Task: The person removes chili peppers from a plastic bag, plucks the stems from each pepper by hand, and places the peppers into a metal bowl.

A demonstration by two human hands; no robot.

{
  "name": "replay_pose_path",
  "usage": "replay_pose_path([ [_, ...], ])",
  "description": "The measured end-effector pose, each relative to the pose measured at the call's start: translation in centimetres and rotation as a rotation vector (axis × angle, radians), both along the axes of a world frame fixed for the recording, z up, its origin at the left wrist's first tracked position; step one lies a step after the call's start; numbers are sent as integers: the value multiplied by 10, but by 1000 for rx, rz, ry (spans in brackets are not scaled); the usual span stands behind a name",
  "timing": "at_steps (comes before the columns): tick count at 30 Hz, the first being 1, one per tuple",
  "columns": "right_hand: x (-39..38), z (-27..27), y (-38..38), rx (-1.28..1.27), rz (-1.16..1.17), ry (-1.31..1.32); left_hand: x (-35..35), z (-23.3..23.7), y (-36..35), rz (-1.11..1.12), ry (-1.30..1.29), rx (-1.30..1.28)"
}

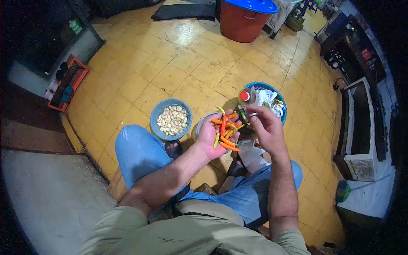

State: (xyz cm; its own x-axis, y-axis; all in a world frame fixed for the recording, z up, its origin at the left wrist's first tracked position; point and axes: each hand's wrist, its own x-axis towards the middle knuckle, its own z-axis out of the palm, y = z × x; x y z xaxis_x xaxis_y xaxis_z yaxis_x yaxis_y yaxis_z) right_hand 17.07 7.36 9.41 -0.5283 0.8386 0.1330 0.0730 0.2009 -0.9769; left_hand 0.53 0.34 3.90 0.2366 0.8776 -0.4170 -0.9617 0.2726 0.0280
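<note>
My left hand (208, 135) is turned palm up and cups several small chili peppers (224, 127), mostly orange and red with a few yellow-green ones. Just to its right, my right hand (267, 131) is raised with thumb and forefinger drawn together. Whatever may be between those fingertips is too small to make out. Beneath the left hand a pale bowl (199, 126) shows only part of its rim; its contents are hidden. A blue-grey bowl (154, 128) of peeled garlic cloves (172, 120) stands on the floor to the left.
Beyond my right hand is a blue basin (284, 98) with white plastic and a red-capped bottle (245, 97). A red bucket (240, 23) with a blue lid stands farther off. An orange crate (78, 80) lies left; a white-framed cabinet (360, 127) stands right. Yellow tiles cover the floor.
</note>
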Motion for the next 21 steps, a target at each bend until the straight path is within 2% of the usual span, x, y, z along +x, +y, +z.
replay_pose_path([
  [2, 4, -18, 7, 286, -54, -195, 5, 0, 4, -9, 39, -27],
  [6, -11, -22, 4, 287, -120, -238, 16, -11, 4, -67, 136, 15],
  [7, -14, -23, 4, 228, -67, -274, 22, -12, 6, -84, 138, -59],
  [8, -14, -23, 4, 299, -10, -367, 26, -13, 4, -81, 143, -9],
  [11, -21, -29, -2, 187, -54, -437, 35, -18, 0, -101, 215, -134],
  [13, -22, -28, 2, -354, 4, -456, 35, -36, -1, -164, 267, -80],
  [17, -12, -50, 10, -346, 94, -436, 32, -45, -4, -186, 339, -73],
  [21, -15, -56, 7, -262, 75, -457, 29, -46, -8, -171, 366, -86],
])
